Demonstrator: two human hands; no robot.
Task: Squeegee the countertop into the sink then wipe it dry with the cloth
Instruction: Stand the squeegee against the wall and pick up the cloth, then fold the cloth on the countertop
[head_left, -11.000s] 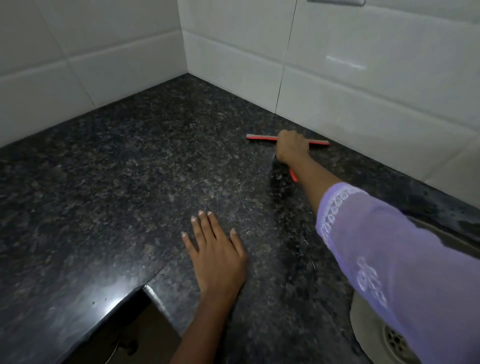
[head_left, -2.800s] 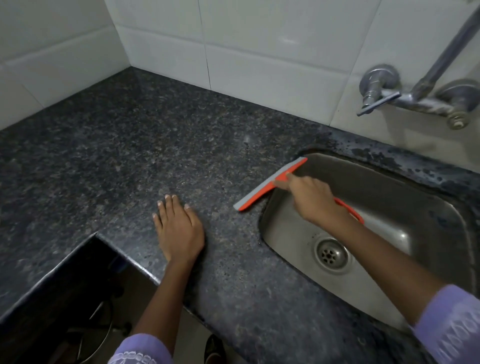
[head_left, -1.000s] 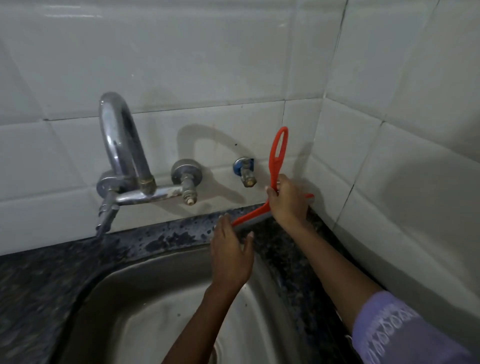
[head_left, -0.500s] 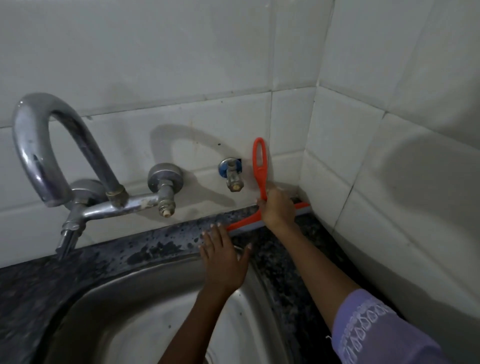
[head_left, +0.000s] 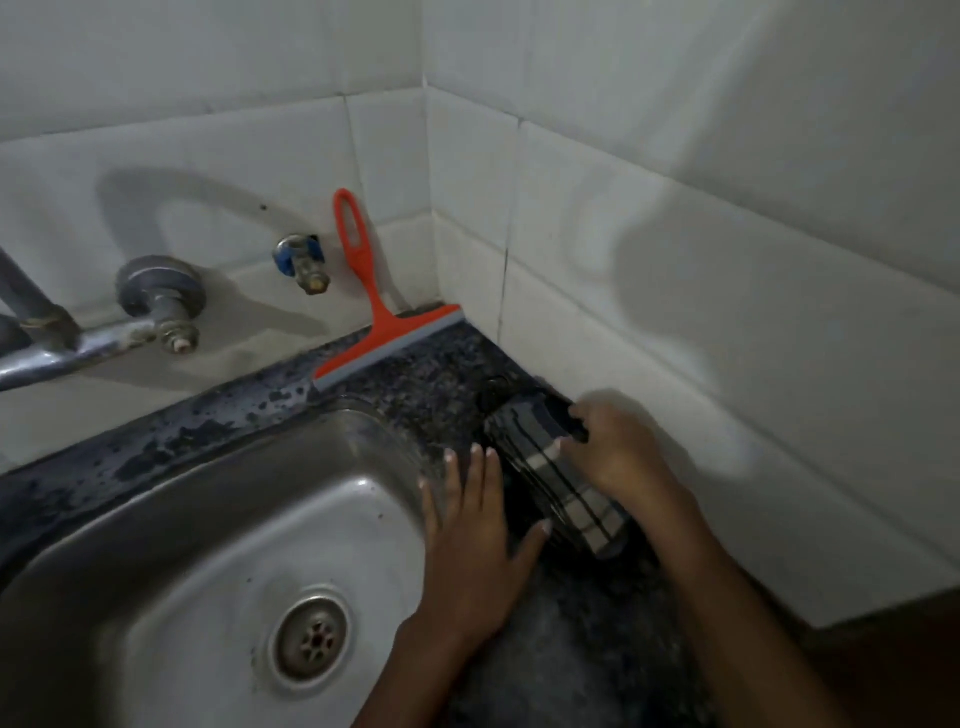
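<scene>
The orange squeegee (head_left: 378, 316) stands propped against the back wall tiles in the corner, its grey blade on the dark granite countertop (head_left: 431, 384); no hand touches it. A striped dark-and-light cloth (head_left: 550, 478) lies on the counter strip right of the steel sink (head_left: 218, 530). My right hand (head_left: 613, 452) grips the cloth's far end, its fingers curled on the fabric. My left hand (head_left: 472, 525) rests flat with straight fingers on the sink's right rim, just left of the cloth.
A metal tap (head_left: 78, 332) and a small blue-collared valve (head_left: 304, 265) stick out from the back wall above the sink. White tiled walls (head_left: 675, 260) close the corner at the back and right. The sink drain (head_left: 311, 639) lies at the bottom.
My right hand let go of the squeegee, which now leans in the corner, and moved down to grip the cloth. My left hand slid nearer along the sink rim.
</scene>
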